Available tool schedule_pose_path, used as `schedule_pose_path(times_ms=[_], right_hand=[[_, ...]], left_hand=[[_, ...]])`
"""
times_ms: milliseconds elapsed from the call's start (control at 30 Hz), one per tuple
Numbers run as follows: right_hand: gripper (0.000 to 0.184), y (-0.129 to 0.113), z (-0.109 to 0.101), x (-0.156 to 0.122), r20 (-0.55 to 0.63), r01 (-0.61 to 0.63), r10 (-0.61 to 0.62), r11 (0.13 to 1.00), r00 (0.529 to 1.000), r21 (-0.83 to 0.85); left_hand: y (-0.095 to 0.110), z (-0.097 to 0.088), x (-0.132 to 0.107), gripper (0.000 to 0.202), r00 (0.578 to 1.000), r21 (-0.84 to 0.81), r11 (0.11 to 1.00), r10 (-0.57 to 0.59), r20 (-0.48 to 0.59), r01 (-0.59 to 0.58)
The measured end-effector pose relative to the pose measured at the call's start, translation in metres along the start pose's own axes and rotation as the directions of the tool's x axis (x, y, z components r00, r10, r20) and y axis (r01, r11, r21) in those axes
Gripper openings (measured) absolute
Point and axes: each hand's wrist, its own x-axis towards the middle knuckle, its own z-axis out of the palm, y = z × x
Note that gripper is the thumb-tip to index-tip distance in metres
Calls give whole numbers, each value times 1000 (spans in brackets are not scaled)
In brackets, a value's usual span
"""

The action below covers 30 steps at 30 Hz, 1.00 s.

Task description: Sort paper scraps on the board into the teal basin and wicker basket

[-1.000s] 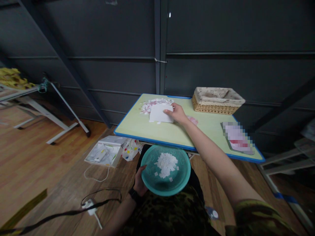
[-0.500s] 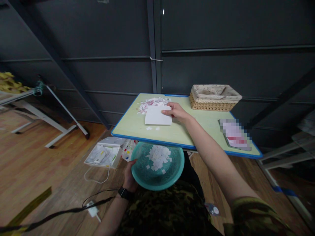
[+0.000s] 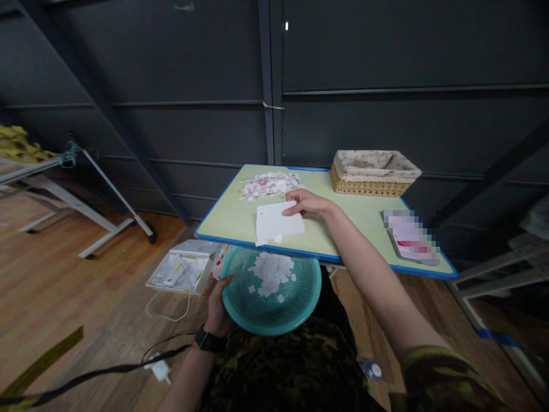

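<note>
My right hand pinches the right edge of a white card lying flat near the front edge of the green, blue-rimmed table. A couple of small paper bits sit against the card's front edge. My left hand grips the left rim of a teal basket bowl held just under the table's front edge; white paper scraps lie inside it. A heap of pink and white paper scraps lies at the table's far left.
A wicker basket stands at the table's back right and a blurred pink-and-white item lies at the right. On the wood floor sit a white open box and a black cable. A dark wall rises behind.
My right hand has dragged the white card from beside the scrap heap toward the table's front edge, above the bowl. The bowl has stayed under the edge.
</note>
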Motion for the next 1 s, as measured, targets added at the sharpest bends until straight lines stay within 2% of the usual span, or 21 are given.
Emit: schedule_pose_path(times_ms=[200,300,433,533,600,633,700,767,800,833,900,967,1000], right_hand=[[42,-1,5,-2,189,-100,94,995,977,19],[41,-1,6,-2,207,-87,73,995,976,57],[40,-3,4,-1,24,31,-35,984,999,173],[42,0,0,4,-167,105,-70,972,983,210],[43,5,-4,9,-344,144,-73,972,936,185],[43,8,-7,13,-455,158,-78,977,887,142],[46,14,-13,18,-666,155,-120,988,736,-8],[51,20,-20,22,-788,81,-202,978,582,-191],[53,22,-22,23,-814,26,-243,963,528,-270],[53,24,-23,24,-825,-28,-276,943,493,-332],[51,24,-21,24,-820,-110,-323,902,472,-418],[46,22,-16,23,-791,-131,-359,870,495,-476],[44,21,-14,23,-774,-127,-372,859,512,-497]], left_hand=[[1,1,-1,22,1000,10,1000,-14,-5,14],[-1,-1,-1,24,1000,7,1000,-12,-5,12],[-2,0,-1,29,1000,-22,1000,-16,-15,16],[-2,2,-2,33,999,-40,999,-16,-48,14],[-2,3,-2,35,997,-40,999,-20,-72,17],[-2,4,-3,36,997,-41,999,-25,-77,22],[-2,4,-3,37,997,-46,998,-39,-70,36],[-4,2,-1,34,997,-52,997,-63,-51,60],[-6,1,0,31,997,-56,996,-73,-41,70],[-8,-1,2,28,997,-62,995,-76,-33,74],[-16,-4,5,25,998,-84,994,-68,-11,67],[-27,-9,9,25,998,-127,990,-66,4,66],[-33,-11,10,22,993,-130,984,-117,17,118]])
